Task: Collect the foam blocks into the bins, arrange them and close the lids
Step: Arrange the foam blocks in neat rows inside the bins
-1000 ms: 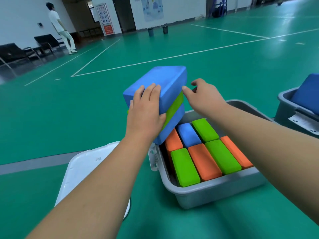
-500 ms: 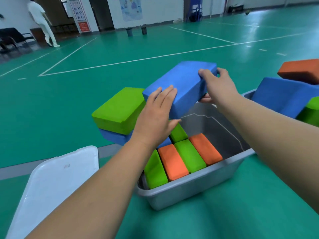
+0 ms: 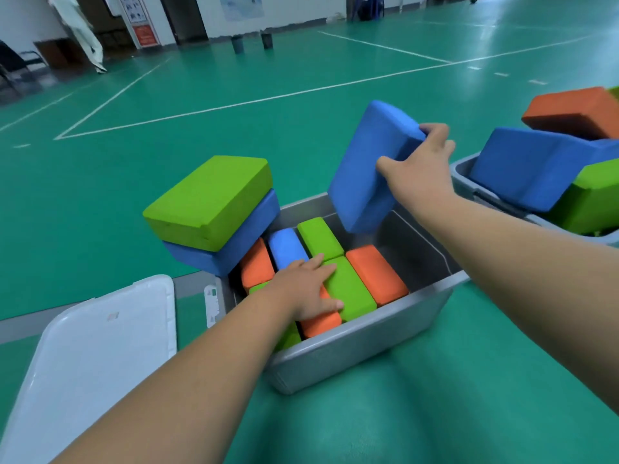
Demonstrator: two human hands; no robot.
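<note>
Your right hand [image 3: 418,169] is gripping a blue foam block [image 3: 366,169] by its upper end, fingers curled over the edge, and holding it tilted over the far right corner of the grey bin [image 3: 351,346]. Your left hand [image 3: 303,289] is lying flat, fingers spread and gripping nothing, on the blocks packed upright inside (orange, green, blue). A green block [image 3: 209,195] is sitting on another blue one [image 3: 234,242] at the bin's far left corner.

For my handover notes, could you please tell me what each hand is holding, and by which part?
The right hand grips a tilted blue block by its upper right end, above the bin. The left hand holds nothing; it rests flat on the packed blocks.
</note>
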